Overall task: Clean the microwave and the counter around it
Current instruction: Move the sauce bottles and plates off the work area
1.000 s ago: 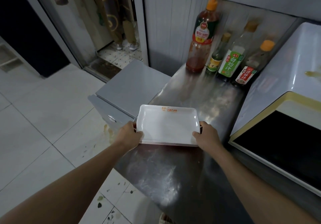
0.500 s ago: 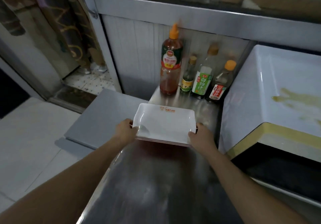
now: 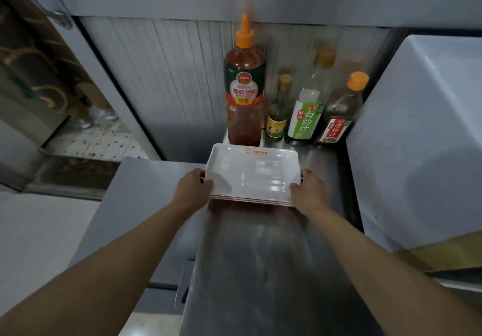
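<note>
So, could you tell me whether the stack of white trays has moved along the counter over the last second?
Yes. The stack of white trays has gone toward the back wall; its far edge now nearly reaches the tall red sauce bottle.

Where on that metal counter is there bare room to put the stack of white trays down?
The near stretch of the counter, between the microwave and the counter's left edge, shows bare. The lower grey surface to the left shows bare too. The back is crowded: four bottles, from the ketchup bottle rightward, stand just behind the trays.
</note>
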Available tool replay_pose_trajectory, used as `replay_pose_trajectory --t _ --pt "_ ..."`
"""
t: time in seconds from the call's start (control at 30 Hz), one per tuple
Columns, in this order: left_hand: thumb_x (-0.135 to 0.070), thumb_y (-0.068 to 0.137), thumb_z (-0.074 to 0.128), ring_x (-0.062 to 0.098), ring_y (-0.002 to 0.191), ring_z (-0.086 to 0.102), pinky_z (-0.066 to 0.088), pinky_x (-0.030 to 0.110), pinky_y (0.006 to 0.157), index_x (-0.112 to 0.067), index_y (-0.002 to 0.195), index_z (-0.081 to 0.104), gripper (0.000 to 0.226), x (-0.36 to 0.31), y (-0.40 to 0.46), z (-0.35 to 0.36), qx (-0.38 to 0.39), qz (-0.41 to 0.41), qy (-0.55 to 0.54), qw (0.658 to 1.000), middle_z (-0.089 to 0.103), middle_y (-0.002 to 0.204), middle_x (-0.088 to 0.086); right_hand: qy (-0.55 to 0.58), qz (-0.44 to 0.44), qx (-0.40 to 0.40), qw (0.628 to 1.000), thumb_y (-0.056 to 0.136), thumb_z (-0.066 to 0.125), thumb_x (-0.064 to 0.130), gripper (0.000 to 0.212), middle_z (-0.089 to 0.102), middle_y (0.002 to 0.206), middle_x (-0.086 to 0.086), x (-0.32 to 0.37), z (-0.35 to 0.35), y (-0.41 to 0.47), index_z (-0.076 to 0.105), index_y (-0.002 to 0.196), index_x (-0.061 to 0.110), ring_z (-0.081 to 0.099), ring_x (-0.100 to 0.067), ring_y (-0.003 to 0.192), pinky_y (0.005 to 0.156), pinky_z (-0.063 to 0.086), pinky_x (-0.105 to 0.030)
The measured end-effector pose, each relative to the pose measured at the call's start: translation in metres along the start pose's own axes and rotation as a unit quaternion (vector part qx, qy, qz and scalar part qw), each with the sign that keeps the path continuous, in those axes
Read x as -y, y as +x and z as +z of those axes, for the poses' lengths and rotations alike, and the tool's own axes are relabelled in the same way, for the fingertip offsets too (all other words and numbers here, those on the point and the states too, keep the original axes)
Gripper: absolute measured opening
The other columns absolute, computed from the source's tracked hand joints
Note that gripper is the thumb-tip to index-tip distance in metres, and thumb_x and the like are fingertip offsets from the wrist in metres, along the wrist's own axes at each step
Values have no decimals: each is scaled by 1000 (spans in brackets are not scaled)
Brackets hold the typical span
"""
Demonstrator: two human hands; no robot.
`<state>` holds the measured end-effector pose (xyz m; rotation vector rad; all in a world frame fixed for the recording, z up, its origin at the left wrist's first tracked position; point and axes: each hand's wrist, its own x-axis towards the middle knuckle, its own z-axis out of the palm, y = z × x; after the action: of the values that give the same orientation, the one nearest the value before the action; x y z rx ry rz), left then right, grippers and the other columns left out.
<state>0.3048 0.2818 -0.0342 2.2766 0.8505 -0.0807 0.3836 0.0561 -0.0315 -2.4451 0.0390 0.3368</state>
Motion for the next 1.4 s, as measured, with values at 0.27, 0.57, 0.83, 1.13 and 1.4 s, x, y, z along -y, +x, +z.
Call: replay_pose_trajectory --t 0.27,0.57,0.83,1.13,1.4 --pt "-15 91 51 32 98 59 49 37 86 -5 115 59 27 5 16 6 -9 19 -18 1000 64 108 14 21 3 -31 999 84 49 4 22 63 108 -14 1 15 11 56 105 4 57 -30 97 70 36 -23" --pt "-17 90 52 21 84 53 42 28 75 -7 117 57 29 6 18 3 6 34 -4 999 64 105 13 -1 14 -10 1000 85 53 11 32 59 117 -15 3 14 8 51 116 4 55 -31 106 75 37 -24" --pt "-19 88 59 30 107 57 47 37 89 -9 134 42 49 -3 -6 -13 44 22 25 999 57 124 14 -27 5 31 999 81 65 21 65 45 134 -13 9 -11 -26 35 138 10 40 -30 126 102 40 -36" --pt "-19 84 62 31 120 47 40 37 98 -10 138 36 61 -43 -71 -38 38 141 129 981 45 133 17 -149 -130 44 979 81 62 14 52 45 131 -13 15 -54 -101 42 129 6 38 -30 125 103 36 -35" --pt "-21 86 60 29 121 47 41 39 99 -12 133 40 52 -66 -171 -24 47 191 183 963 48 132 13 -173 -182 66 966 82 58 6 58 34 142 -12 -11 -94 -165 37 136 8 26 -30 133 107 33 -34"
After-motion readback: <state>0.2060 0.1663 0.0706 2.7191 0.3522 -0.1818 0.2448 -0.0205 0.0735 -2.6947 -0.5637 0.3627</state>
